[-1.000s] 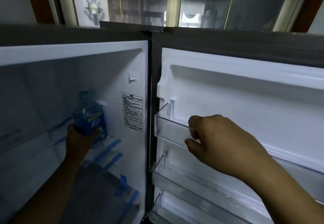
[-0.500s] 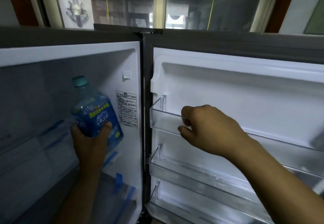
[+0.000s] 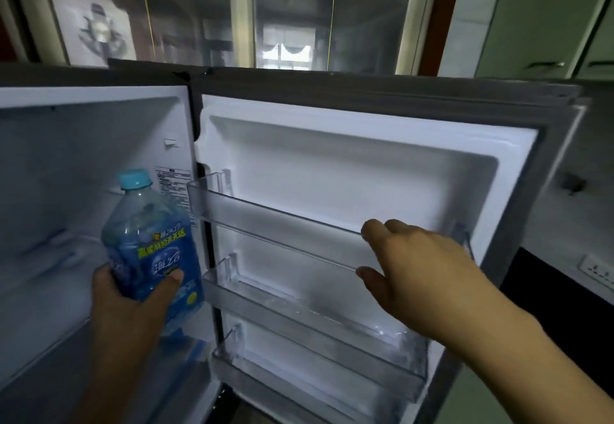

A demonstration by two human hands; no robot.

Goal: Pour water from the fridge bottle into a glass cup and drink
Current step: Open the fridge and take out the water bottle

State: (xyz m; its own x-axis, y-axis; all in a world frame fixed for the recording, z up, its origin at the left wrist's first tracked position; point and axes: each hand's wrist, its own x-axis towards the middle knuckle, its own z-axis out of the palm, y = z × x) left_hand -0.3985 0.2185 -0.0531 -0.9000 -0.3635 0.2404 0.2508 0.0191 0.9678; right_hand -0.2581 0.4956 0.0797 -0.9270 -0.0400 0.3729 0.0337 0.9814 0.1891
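Left hand (image 3: 126, 304) is holding the bottle (image 3: 151, 254) at the fridge (image 3: 93, 101) opening; right hand (image 3: 422, 267) is reaching at the open door (image 3: 365, 144).

The left hand is gripping the lower half of the bottle, with the thumb lying across the blue label and the remaining fingers wrapping behind it (hidden from view). The bottle is standing nearly upright, tilting slightly left, its light blue cap (image 3: 134, 179) on, just beside the door's hinge edge. The right hand is hovering loosely open in front of the top door shelf (image 3: 265, 221), fingers slightly spread and gripping nothing; contact with the shelf rail cannot be told.
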